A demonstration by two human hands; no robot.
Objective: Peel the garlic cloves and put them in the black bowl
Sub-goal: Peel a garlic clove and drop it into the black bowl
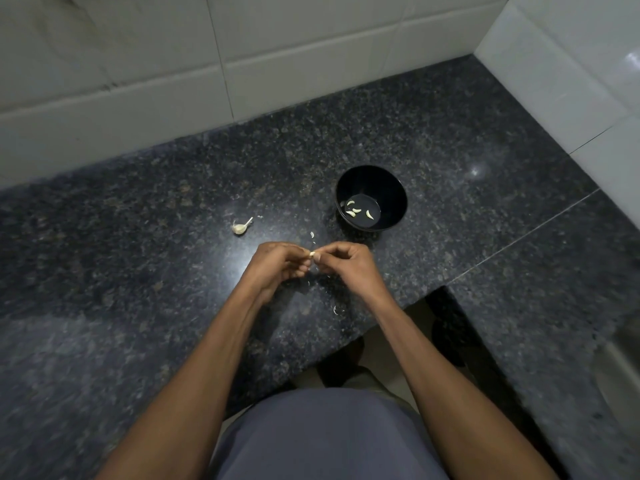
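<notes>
Your left hand (277,263) and right hand (349,266) meet above the dark speckled desk (138,271), fingertips of both pinching one garlic clove (312,253) between them. The black bowl (371,198), just beyond, holds a few peeled cloves (353,212); a garlic piece (240,227) lies left of it. No writing is readable.

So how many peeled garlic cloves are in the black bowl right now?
4, as far as shows: small pale peeled garlic cloves lie on the bottom of the round black bowl, three toward its left, one nearer the middle. Its near wall may hide more.
</notes>
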